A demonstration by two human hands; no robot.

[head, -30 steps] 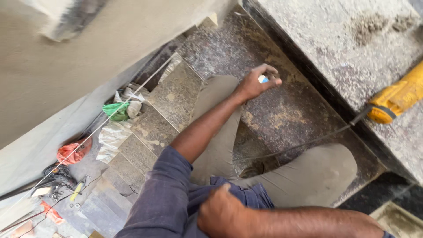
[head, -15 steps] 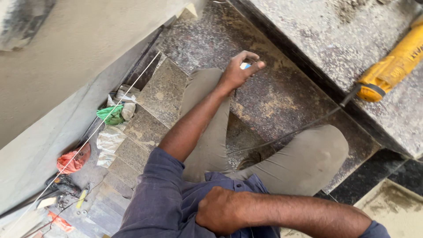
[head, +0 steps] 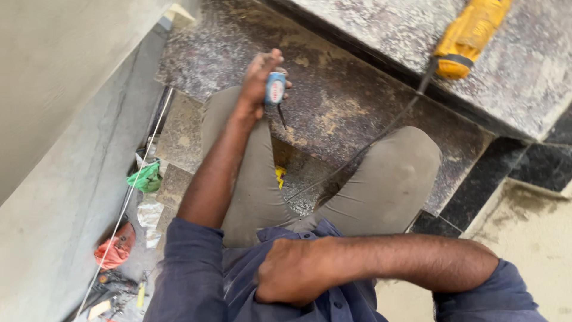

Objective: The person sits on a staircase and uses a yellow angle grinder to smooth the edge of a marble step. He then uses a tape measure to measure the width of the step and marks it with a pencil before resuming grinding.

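Observation:
My left hand (head: 257,80) is raised over my left knee and grips a small blue tape measure (head: 274,88), with a short dark strap hanging under it. The hand hovers above a speckled brown granite step (head: 357,95). My right hand (head: 292,271) lies curled against the front of my blue shirt, fingers closed, and nothing shows in it. A yellow power tool (head: 471,36) rests on the step above (head: 524,83), beyond both hands. Its black cord (head: 381,131) runs down across the lower step toward my knees.
A grey plastered wall (head: 59,131) rises close on the left. A white string line (head: 128,197) runs along it. Below lie a green bag (head: 146,177), a red cloth (head: 116,247) and scattered small tools (head: 113,295). A yellow scrap (head: 280,176) sits between my knees.
My left hand has drawn back from the granite step toward my knee with the tape measure in it. The view has swung left and closer. My right hand has stayed at my shirt.

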